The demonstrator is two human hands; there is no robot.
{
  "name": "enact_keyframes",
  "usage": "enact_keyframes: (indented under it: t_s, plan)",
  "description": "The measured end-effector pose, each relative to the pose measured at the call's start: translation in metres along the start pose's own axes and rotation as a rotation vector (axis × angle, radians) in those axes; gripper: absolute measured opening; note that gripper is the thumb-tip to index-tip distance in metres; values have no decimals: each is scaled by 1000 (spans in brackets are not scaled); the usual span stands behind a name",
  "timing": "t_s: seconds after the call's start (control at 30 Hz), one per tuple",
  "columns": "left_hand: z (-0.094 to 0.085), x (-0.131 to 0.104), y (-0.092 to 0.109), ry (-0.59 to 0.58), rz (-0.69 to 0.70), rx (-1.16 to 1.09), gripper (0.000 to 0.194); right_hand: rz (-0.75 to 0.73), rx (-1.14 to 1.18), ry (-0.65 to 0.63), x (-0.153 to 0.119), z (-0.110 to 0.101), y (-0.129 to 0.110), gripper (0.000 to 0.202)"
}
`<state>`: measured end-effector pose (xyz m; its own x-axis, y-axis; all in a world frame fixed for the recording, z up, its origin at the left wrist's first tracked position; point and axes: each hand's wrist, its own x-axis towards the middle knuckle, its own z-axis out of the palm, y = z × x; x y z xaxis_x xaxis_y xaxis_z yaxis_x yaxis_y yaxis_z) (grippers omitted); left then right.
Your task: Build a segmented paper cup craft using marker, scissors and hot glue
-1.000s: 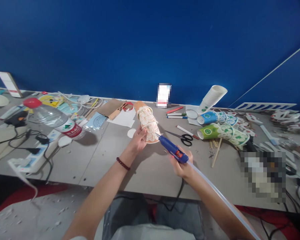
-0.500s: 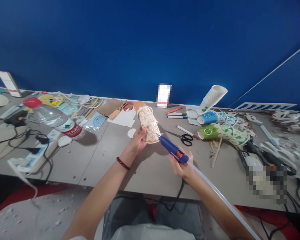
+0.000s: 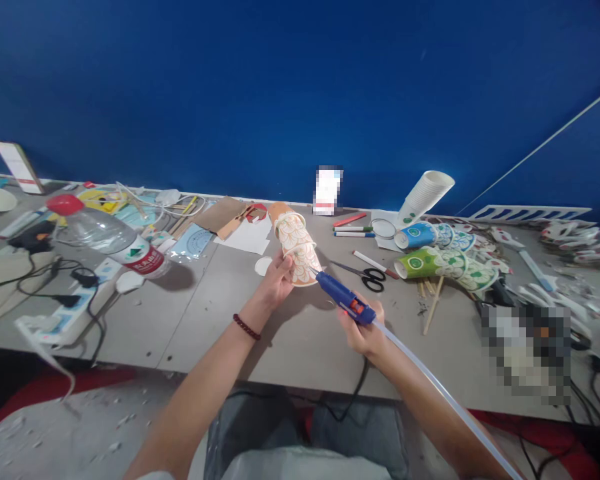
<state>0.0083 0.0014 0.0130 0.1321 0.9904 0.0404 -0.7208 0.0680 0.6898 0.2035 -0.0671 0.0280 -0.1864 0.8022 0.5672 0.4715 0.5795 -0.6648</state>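
My left hand is closed around the lower part of several joined orange-patterned paper cups, which lean away from me above the table. In my right hand is a blue hot glue gun, its metal tip at the side of the lowest cup near the rim. Whether the tip touches the cup I cannot tell. A long clear glue stick runs out of the gun's back along my forearm. Black-handled scissors lie beyond the gun. A white paper disc rests left of the cups.
Rightward lie joined blue cups, joined green cups and a tilted stack of white cups. Markers are near the wall. On the left are a water bottle and a power strip with cables.
The glue gun's tip has shifted very slightly left along the lowest cup. Both hands keep their grip, and the cups stay in nearly the same place.
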Motion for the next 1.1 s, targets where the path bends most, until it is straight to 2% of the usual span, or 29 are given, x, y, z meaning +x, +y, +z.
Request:
enact_keyframes:
  t_s: [0.7, 1.1]
  plan:
    - [-3, 2, -1, 10, 1, -2, 56, 31, 1, -17, -1, 0, 1, 20]
    - [-4, 3, -3, 31, 8, -12, 54, -11, -22, -29, 1, -1, 0, 17]
